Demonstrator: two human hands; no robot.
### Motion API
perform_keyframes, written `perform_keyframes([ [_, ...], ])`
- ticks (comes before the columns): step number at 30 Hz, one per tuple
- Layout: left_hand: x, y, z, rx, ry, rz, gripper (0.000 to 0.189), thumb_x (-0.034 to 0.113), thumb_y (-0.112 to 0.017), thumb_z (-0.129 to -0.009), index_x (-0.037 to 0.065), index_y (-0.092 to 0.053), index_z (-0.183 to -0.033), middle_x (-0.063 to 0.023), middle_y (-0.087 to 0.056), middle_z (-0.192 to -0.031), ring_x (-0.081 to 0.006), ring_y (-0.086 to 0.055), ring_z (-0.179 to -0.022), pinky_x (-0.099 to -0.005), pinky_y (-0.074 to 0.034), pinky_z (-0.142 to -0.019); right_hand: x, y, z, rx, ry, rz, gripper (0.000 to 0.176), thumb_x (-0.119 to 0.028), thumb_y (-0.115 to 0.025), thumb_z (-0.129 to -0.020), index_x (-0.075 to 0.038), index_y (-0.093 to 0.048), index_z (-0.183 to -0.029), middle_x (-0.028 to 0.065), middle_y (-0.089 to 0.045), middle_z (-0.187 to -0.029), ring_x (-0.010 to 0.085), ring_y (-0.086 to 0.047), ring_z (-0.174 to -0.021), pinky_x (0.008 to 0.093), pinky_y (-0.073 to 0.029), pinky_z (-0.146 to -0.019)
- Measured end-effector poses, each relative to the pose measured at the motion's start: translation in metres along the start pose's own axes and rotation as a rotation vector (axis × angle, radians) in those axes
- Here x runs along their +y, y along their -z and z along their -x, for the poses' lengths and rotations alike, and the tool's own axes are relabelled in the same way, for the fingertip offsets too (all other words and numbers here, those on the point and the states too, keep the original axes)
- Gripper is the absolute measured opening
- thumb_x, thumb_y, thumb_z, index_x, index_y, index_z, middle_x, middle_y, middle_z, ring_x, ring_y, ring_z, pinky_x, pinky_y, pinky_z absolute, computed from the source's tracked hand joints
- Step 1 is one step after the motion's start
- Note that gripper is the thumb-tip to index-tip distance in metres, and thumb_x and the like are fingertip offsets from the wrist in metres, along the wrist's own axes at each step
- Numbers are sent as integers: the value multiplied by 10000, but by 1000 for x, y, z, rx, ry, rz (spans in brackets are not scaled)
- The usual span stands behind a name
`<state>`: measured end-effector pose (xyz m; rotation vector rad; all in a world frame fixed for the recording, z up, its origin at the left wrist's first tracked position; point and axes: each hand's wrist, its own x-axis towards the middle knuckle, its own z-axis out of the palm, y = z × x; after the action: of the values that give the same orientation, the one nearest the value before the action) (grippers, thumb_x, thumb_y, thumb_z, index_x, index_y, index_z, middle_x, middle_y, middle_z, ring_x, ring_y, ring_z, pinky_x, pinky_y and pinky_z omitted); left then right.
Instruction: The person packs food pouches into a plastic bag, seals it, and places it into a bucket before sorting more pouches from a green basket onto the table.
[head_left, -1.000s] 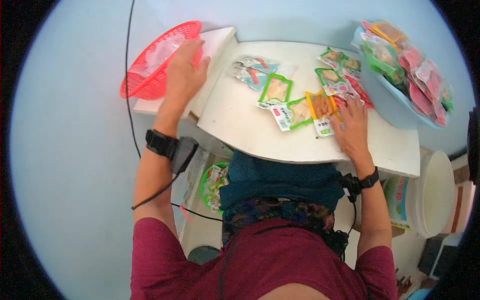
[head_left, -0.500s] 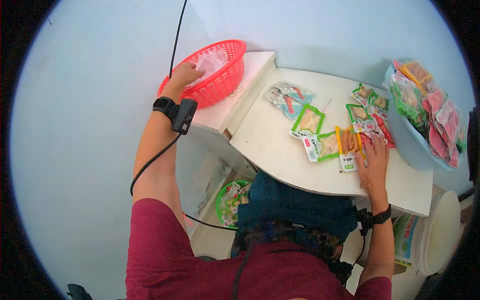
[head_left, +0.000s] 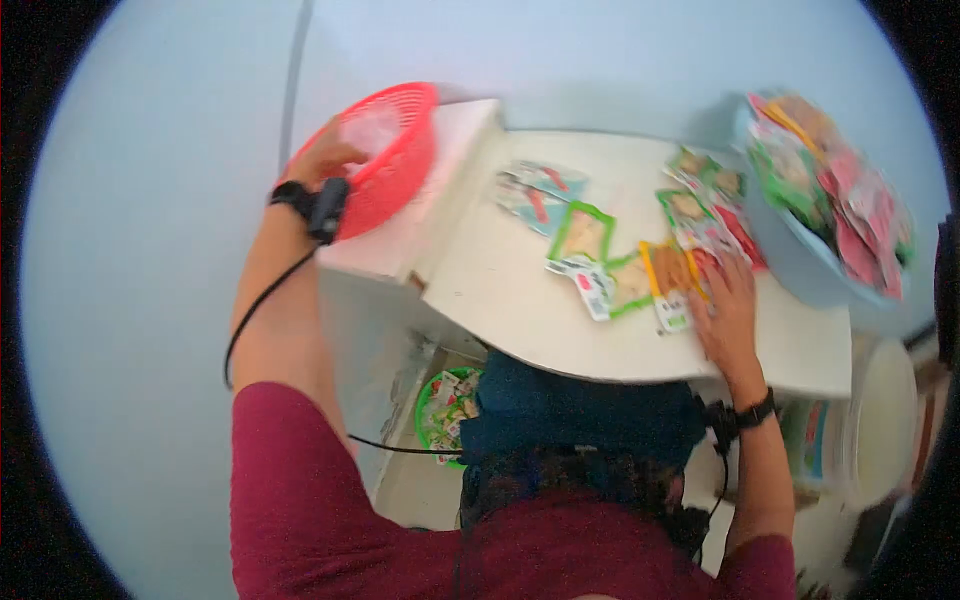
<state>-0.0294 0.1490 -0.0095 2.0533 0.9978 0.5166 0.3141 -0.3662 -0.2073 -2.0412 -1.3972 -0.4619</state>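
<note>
My left hand [head_left: 333, 158] reaches over the rim of the red plastic basket [head_left: 400, 180], beside thin clear plastic [head_left: 370, 132] inside it. Its fingers are apart; no held item shows. On the white table, my right hand [head_left: 727, 310] rests with spread fingers over the edge of a yellow-framed packet [head_left: 668, 278] and red packets [head_left: 738, 235]. Left of it lie green-framed packets [head_left: 583, 235] and pale blue-white packets [head_left: 537, 198]. More green packets [head_left: 690, 207] lie behind my right hand.
A light blue basin [head_left: 790, 250] heaped with packets [head_left: 862, 215] stands at the table's right end. The white table [head_left: 500, 290] adjoins a raised ledge [head_left: 450, 175]. Below are a green basket [head_left: 422, 415] of packets and a white bucket [head_left: 885, 425]. A black cable [head_left: 262, 300] hangs from my left wrist.
The whole view has shifted, so the basket, table and packets appear farther left. Against the basket and packets, both hands stay in nearly the same places.
</note>
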Motion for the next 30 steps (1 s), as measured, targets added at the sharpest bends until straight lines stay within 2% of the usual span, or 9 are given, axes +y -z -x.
perform_keyframes([
  [2,18,-18,3,18,-148,-174,733,92,-813,-620,136,-492,-1277,-40,-599,-1021,-166,-595,-862,-323,-526,-575,5,-4,2,33,1,-10,448,-217,-670,-793,10,-559,-1163,217,-462,-1330,406,-378,-1286,516,-273,-1090],
  [6,24,-25,-5,113,67,-334,719,78,-790,-690,106,-434,-1314,-136,-619,-958,-152,-586,-567,-270,-465,-423,5,-3,6,31,-15,47,409,-238,-666,-815,11,-570,-1124,224,-476,-1297,406,-386,-1274,526,-280,-1080],
  [8,38,-32,18,81,84,-218,687,76,-781,-704,102,-446,-1303,-142,-626,-963,-152,-593,-572,-270,-463,-422,5,-2,6,37,-10,48,400,-250,-664,-824,14,-574,-1110,226,-480,-1292,405,-389,-1274,530,-280,-1078],
  [11,-22,5,-29,97,134,-216,422,79,-741,-748,82,-598,-1144,-96,-651,-859,-161,-612,-573,-280,-461,-424,4,-5,7,41,-15,54,391,-263,-659,-833,19,-582,-1092,226,-482,-1293,401,-390,-1276,534,-280,-1078],
  [14,8,-1,-15,201,125,-512,188,177,-682,-811,44,-695,-944,-124,-669,-745,-193,-632,-557,-337,-479,-449,5,-3,7,39,-17,47,385,-263,-657,-834,21,-587,-1084,227,-485,-1289,400,-392,-1275,535,-284,-1075],
  [20,33,-12,8,573,-413,-1200,330,314,-549,-883,22,-699,-912,-205,-673,-799,-298,-671,-685,-394,-521,-616,6,-6,8,52,4,58,382,-258,-660,-830,31,-589,-1071,230,-492,-1277,402,-397,-1270,534,-304,-1051],
  [23,74,-43,49,875,-632,-1108,270,270,-567,-889,41,-705,-920,-169,-689,-877,-318,-669,-777,-388,-523,-671,8,-6,9,66,9,48,380,-257,-657,-832,34,-590,-1067,230,-495,-1275,401,-400,-1267,527,-315,-1041],
  [26,110,-61,82,974,-713,-904,239,244,-607,-904,56,-711,-1008,-135,-704,-966,-234,-695,-831,-322,-527,-750,9,-4,9,76,9,62,383,-256,-655,-832,36,-590,-1072,229,-495,-1283,398,-408,-1261,512,-320,-1041],
  [30,153,-103,156,950,-800,-471,211,196,-640,-896,25,-713,-995,-86,-717,-891,-152,-677,-761,-282,-529,-681,5,0,8,98,28,73,379,-237,-662,-825,30,-591,-1085,218,-494,-1306,388,-419,-1258,495,-316,-1052],
])
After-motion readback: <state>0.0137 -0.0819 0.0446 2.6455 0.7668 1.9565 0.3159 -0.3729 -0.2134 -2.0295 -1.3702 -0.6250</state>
